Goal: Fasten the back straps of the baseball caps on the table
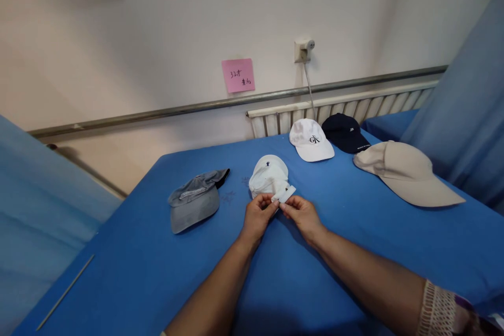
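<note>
Pale wall is carrying a metal rail, pink note, socket. White radiator is sitting below rail. Blue curtains are hanging left and right.

Right sleeve: cream openwork trim, purple patch.

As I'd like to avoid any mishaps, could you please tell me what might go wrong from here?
The left hand and right hand pinch the strap of the small-logo white cap between thumbs and fingers, so it could slip free. Also, the thin stick lies near the left edge of the blue surface; a bump might roll it off.
</note>
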The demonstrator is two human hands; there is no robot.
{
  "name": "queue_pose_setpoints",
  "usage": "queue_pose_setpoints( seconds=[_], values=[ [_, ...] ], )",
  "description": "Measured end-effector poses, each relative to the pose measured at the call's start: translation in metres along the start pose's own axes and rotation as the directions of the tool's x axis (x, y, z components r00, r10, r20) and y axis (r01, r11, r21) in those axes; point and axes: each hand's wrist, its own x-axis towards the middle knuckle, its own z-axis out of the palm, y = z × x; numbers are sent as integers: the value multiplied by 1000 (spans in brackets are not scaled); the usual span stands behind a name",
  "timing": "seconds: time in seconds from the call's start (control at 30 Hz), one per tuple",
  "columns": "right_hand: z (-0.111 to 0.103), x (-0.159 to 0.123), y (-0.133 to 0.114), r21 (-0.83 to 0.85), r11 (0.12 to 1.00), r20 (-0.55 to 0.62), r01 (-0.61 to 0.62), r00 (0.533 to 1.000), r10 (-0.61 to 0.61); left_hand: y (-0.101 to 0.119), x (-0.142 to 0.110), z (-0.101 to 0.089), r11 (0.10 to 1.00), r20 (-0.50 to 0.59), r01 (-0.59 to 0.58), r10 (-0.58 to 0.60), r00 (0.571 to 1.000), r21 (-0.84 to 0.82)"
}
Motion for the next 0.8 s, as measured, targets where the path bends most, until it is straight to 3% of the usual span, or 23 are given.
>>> queue_pose_setpoints(
  seconds=[0.6,0.8],
  values=[
    [4,3,5,-43,998,-68,-50,997,47,1,-1,5,1000,-77,17,-18,997,-10],
    [0,2,5,9,998,30,-64,998,63,4,0,3,995,-55,66,-70,996,-72]
  ],
)
